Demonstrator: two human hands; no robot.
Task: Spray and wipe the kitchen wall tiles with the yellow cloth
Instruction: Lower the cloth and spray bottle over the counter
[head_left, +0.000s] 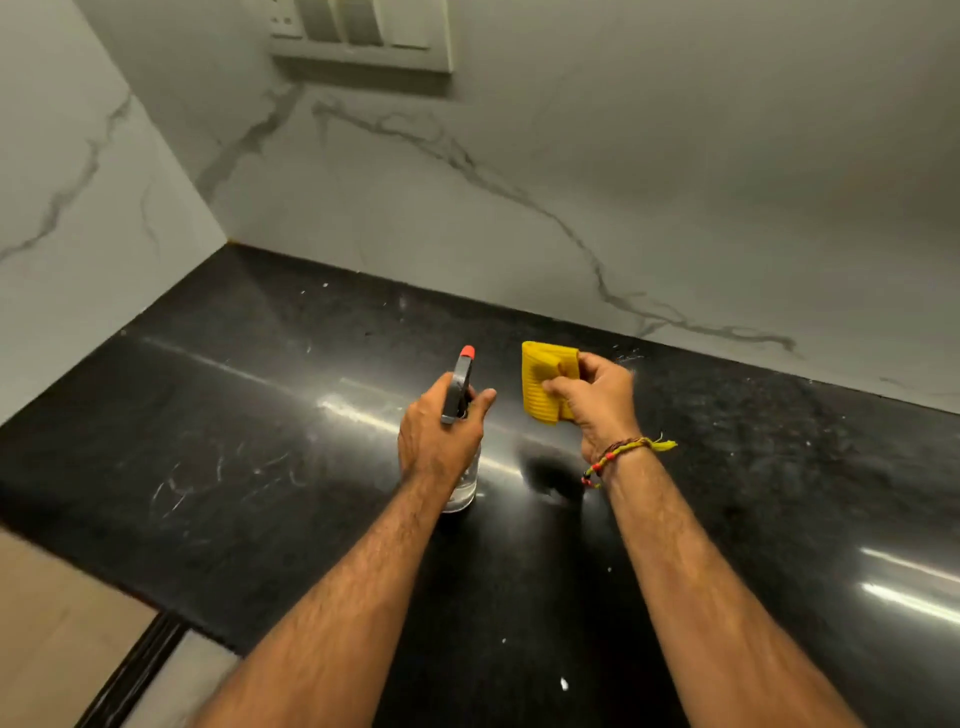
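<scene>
Glossy black stone countertop (260, 441), scratched and flecked white; a clear spray bottle's (464, 486) base seems to rest on it

Counts, head view, past tense notes:

- Hands: 2. Left hand (439, 434), right hand (597, 400). Bare forearms: 2.
- Spray bottle (462, 415): 1, clear body, dark trigger head w/ 1 orange-red nozzle tip.
- Yellow cloth (545, 382): 1, folded.
- Thread bracelet (618, 457): 1 seen, on right wrist; strands too fine to count.
- Black countertop (234, 441): 1 slab surface.
- Marble-look wall tiles (571, 182): 2 wall faces met at 1 corner; tile joints not clear enough to count indiv. tiles.
- Switch plate (363, 36): 1, cut off at top edge; approx. 3 rocker panels visible, exact no. uncertain.
</scene>
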